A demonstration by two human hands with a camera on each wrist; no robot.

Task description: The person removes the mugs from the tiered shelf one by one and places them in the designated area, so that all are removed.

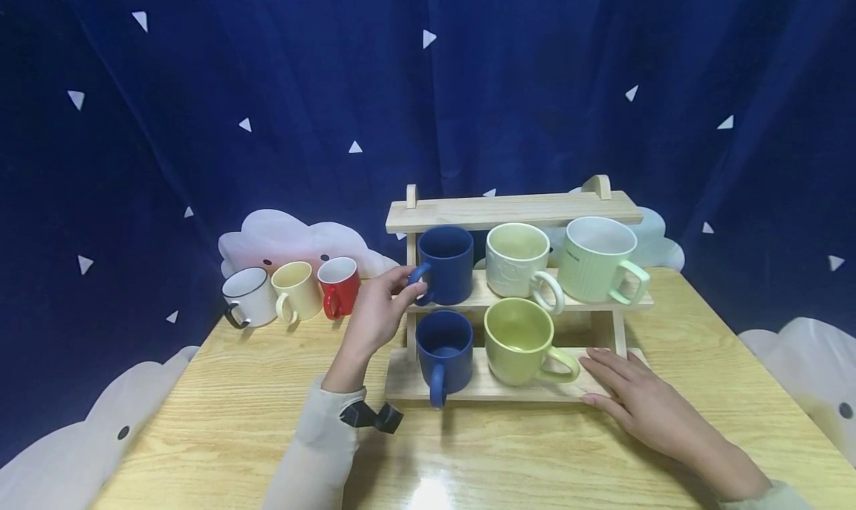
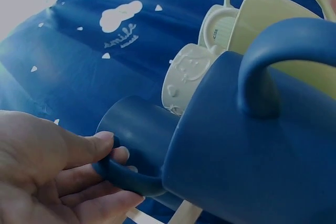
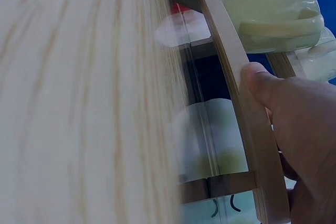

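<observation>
1. Left hand (image 1: 377, 309) pinching the upper blue mug (image 1: 455, 281) by its handle (image 2: 142, 183), mug just rightward on the rack (image 1: 515, 209).
2. Right hand (image 1: 645, 402) lies pretty flat on the lower shelf (image 1: 488, 391), yellow-green mug (image 1: 516, 357) just left.

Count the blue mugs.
2: the upper blue mug at the middle shelf, held by the left hand; the lower blue mug on the bottom shelf.

In the left wrist view, the cropped lower blue mug (image 2: 252, 150) partly hides the upper blue mug (image 2: 142, 129).
</observation>
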